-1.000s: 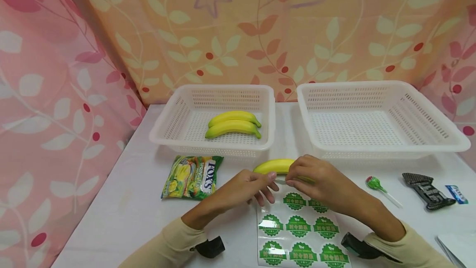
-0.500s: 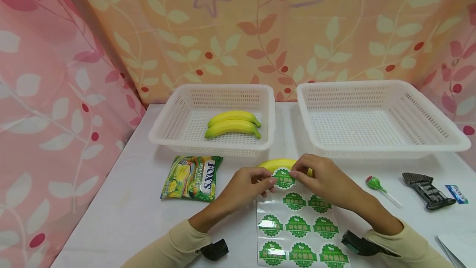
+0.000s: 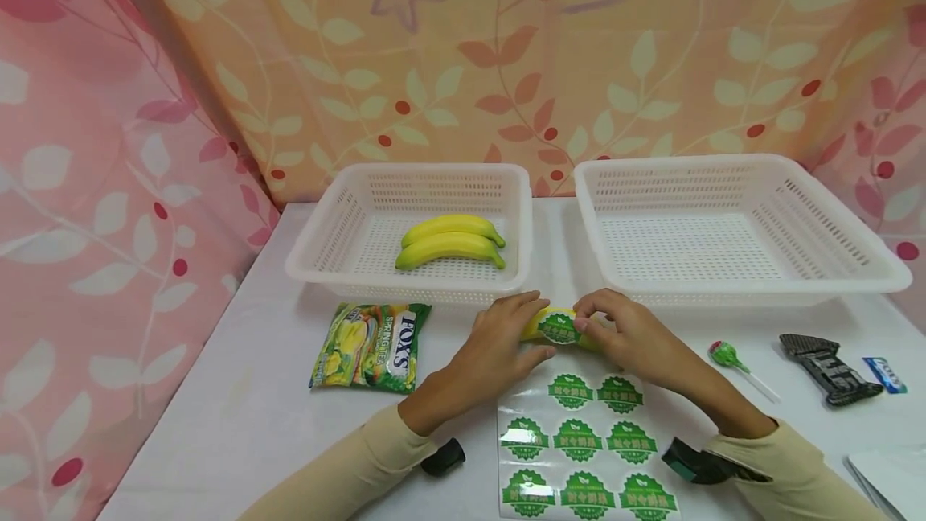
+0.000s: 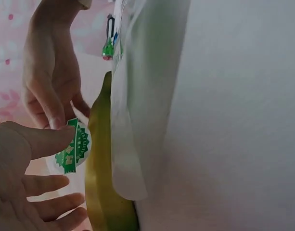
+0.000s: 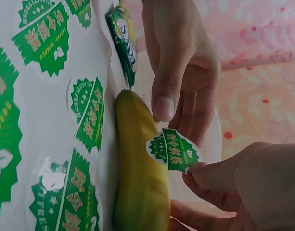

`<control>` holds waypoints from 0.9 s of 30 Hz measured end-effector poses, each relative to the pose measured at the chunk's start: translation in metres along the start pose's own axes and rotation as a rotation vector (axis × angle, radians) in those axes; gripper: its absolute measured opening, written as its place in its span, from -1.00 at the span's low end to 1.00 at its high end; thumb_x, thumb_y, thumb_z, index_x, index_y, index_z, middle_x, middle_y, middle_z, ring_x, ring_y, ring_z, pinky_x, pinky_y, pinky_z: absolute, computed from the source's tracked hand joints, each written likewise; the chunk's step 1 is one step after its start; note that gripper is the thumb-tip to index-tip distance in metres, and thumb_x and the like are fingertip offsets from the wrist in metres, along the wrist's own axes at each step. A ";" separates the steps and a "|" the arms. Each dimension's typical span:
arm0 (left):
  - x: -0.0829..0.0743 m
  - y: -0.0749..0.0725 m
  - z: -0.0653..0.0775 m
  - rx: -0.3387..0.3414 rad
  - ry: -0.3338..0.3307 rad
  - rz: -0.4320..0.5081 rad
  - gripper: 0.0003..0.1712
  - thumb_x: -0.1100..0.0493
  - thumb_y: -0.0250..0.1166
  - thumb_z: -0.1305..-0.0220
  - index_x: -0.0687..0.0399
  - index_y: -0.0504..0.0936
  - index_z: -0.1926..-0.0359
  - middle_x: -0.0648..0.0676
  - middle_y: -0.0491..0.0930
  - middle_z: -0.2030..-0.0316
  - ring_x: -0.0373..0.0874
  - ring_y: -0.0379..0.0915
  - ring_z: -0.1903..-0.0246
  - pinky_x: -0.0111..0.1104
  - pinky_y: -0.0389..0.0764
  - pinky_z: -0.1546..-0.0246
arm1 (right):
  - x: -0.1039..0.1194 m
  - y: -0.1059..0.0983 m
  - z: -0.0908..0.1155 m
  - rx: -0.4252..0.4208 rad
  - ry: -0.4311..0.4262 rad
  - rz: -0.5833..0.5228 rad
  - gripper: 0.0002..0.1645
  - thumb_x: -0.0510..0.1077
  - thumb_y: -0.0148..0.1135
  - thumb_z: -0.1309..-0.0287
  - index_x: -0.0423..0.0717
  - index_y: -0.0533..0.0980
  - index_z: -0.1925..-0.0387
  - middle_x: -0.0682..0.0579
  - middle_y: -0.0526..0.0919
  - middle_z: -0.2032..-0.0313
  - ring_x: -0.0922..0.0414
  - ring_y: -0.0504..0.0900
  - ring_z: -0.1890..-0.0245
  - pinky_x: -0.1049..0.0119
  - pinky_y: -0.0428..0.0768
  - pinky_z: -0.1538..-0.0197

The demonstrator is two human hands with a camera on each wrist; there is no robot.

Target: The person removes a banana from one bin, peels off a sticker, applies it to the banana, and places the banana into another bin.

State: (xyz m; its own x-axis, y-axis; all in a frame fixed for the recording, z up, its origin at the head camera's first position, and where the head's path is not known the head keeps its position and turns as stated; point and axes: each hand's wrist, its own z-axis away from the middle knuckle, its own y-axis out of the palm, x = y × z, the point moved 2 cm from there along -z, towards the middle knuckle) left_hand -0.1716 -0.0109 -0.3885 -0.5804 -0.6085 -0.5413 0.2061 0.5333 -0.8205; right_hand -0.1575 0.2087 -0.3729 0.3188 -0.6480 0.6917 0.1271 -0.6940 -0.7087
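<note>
A round green-and-white label sticker [image 3: 559,327] lies close against a yellow banana [image 3: 531,330], in front of the baskets. My right hand [image 3: 640,336] pinches the sticker's right edge between thumb and finger; the right wrist view shows this pinch, with the sticker [image 5: 173,149] overlapping the banana [image 5: 140,168]. My left hand [image 3: 495,352] is at the banana's left end, thumb on the near side and fingers on the far side. In the left wrist view its fingers are spread and fairly straight, and the thumb overlaps the sticker. Below the hands lies a sheet [image 3: 517,400] of matching stickers.
A white basket [image 3: 405,286] at back left holds two bananas [image 3: 450,251]. Another white basket [image 3: 723,289] stands at back right. Left lies a Fox's candy bag [image 3: 370,346]; right are a lollipop [image 3: 726,354], a black wrapper [image 3: 830,372] and a small blue packet [image 3: 885,375].
A sticker held between both hands has moved up onto the banana. My left hand has left the sticker's edge and shifted to the banana's left end; my right still pinches the sticker.
</note>
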 end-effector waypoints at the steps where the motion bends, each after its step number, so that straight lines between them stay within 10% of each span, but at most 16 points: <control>1: 0.000 0.000 -0.003 0.010 -0.009 -0.007 -0.25 -0.04 0.46 -0.41 0.06 0.45 -0.50 0.08 0.44 -0.48 0.02 0.30 -0.50 0.03 0.39 -0.38 | -0.002 0.000 -0.001 0.005 0.022 -0.013 -0.90 -0.12 0.26 -0.52 -0.02 0.65 0.15 -0.05 0.68 -0.04 -0.06 0.65 -0.04 -0.05 0.64 -0.06; 18: 0.006 0.008 -0.019 0.020 -0.059 -0.068 -0.39 -0.01 0.53 -0.33 -0.09 0.59 -0.35 -0.03 0.64 -0.10 -0.11 0.55 -0.10 -0.17 0.54 -0.06 | -0.013 0.011 -0.007 -0.053 0.015 0.047 -0.93 -0.14 0.34 -0.46 -0.03 0.62 0.22 0.04 0.71 0.17 0.09 0.70 0.18 0.26 0.67 0.17; 27: 0.010 0.006 -0.020 0.024 -0.063 -0.032 -0.48 0.03 0.53 -0.33 -0.07 0.56 -0.23 -0.01 0.69 -0.04 -0.15 0.60 0.00 -0.24 0.58 0.01 | -0.012 0.017 -0.005 0.006 -0.093 0.066 -0.66 -0.10 0.44 -0.37 0.07 0.69 -0.15 0.07 0.67 -0.13 -0.01 0.61 -0.17 -0.10 0.64 -0.16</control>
State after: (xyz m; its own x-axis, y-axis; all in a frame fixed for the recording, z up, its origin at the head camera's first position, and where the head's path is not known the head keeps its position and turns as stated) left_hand -0.1921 -0.0014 -0.3953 -0.5364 -0.6610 -0.5247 0.2075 0.4994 -0.8412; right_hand -0.1642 0.2024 -0.3922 0.4125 -0.6598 0.6281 0.1088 -0.6489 -0.7531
